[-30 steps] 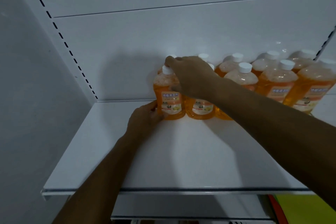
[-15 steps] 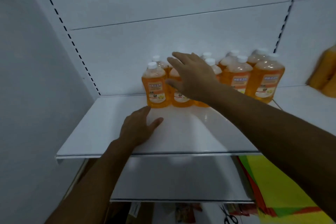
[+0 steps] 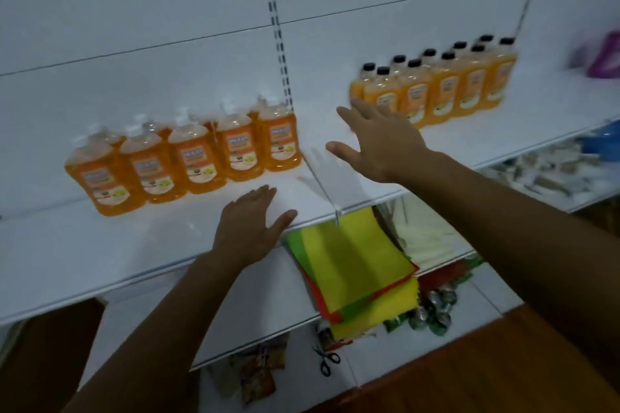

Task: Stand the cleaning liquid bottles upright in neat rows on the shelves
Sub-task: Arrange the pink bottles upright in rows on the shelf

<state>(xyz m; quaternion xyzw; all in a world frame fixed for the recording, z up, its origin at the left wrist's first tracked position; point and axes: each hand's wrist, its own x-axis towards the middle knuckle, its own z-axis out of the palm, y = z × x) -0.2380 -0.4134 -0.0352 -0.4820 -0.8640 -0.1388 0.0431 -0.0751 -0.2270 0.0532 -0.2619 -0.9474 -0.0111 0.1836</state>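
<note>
Both hands are empty with fingers straight and spread: the left hand (image 3: 250,223) lies palm down near the front edge of the white shelf (image 3: 100,251), while the right hand (image 3: 382,139) reaches out above the shelf, in front of the black-capped group, holding nothing. Whether its fingertips touch a bottle cannot be told. Well to the left of the right hand, a group of orange white-capped bottles (image 3: 188,157) stands upright in two rows toward the back of the shelf, labels facing out. On the next shelf section to the right, orange black-capped bottles (image 3: 446,87) also stand upright in two rows. Between the two groups a slotted upright (image 3: 278,30) runs up the white back panel. Below the shelf lies a stack of coloured sheets (image 3: 355,265), yellow on top with green and red edges showing, and lower still a pair of scissors (image 3: 327,360) rests on a white surface. A blurred purple object (image 3: 604,57) sits at the far right.
</note>
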